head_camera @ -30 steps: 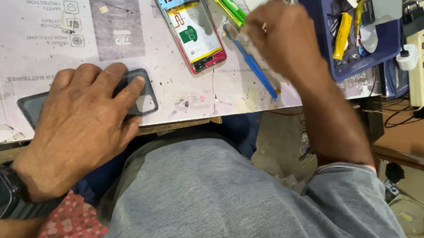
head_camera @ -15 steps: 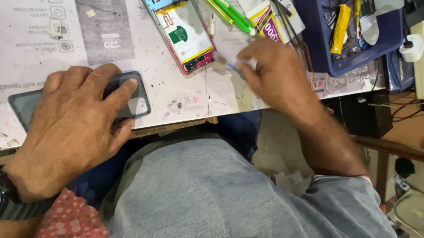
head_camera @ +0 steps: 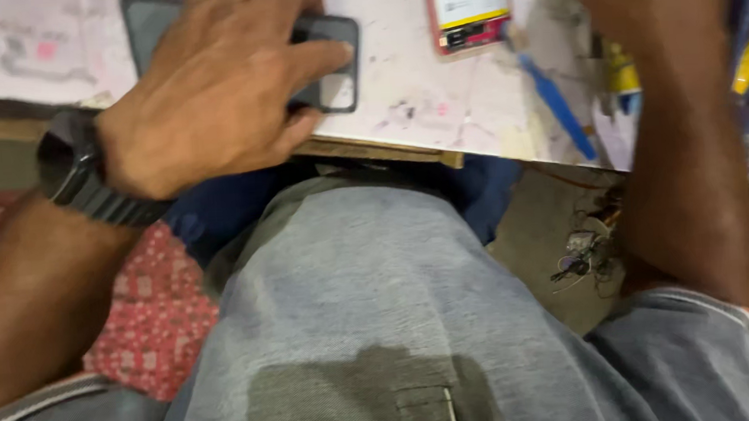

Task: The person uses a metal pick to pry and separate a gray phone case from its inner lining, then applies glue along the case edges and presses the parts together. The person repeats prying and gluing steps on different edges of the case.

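Pressing flat, the left hand (head_camera: 211, 90) spreads its fingers over a dark phone (head_camera: 331, 66) at the worktable (head_camera: 438, 111) edge, steadying it. The right hand reaches beyond the frame (grip impossible to tell), past a blue tool (head_camera: 559, 108).

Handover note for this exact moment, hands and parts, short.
Left hand: flat on the dark phone, pressing it to the paper-covered bench near the front edge; black watch on the wrist.
Right hand: out of frame at the top; only the right forearm shows, reaching up over the bench. What it holds cannot be seen.
On the bench: an opened phone with a red rim beyond the dark phone, and a blue tool lying loose beside the forearm.
Done: dark phone laid flat and steadied.
Left: no opening of the dark phone is visible; its state under the palm is hidden.
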